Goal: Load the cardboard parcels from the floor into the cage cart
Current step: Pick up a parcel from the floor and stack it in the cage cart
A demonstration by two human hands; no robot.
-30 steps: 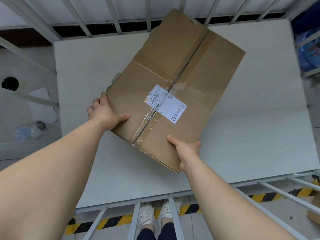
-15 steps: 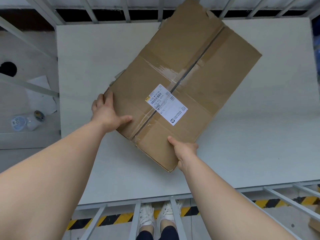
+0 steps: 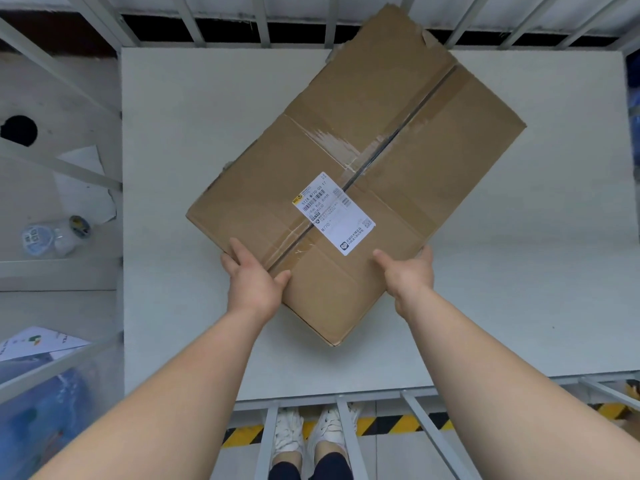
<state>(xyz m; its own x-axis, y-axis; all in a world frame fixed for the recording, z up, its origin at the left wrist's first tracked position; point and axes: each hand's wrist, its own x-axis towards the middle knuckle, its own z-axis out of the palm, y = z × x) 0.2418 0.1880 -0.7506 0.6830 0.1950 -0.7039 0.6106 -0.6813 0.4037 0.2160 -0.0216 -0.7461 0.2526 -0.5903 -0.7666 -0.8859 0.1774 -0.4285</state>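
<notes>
Both hands have shifted along the near edges since half a second ago, the left sliding from the box's left corner toward the centre seam and the right moving up the near-right side, while the box sits much as before. A cage cart (image 3: 519, 306) fills the view, its flat, matte pale-grey deck ringed by grey-painted metal bars (image 3: 263, 26). A broad, shallow cardboard parcel (image 3: 415, 188) of plain brown corrugated board lies askew inside the cart over the deck. Its far corner reaches the back bars and its near corner points at the person; whether that near corner rests on the deck cannot be told.

The left hand (image 3: 254, 285) holds the near-left edge, thumb laid across the top beside the seam and fingers running along the rim. The right hand (image 3: 410, 277) grips the near-right edge, thumb on top and fingers wrapped over the side. A dark slit divides the two top flaps, crossed by glossy, wrinkled clear tape (image 3: 329, 140).

A white rectangular shipping label (image 3: 334, 213) with barcodes straddles the seam. White laced shoes (image 3: 311, 441) show through the front bars above a yellow-and-black hazard stripe (image 3: 242, 436). A clear plastic bottle (image 3: 52, 237) lies on the concrete floor to the left.
</notes>
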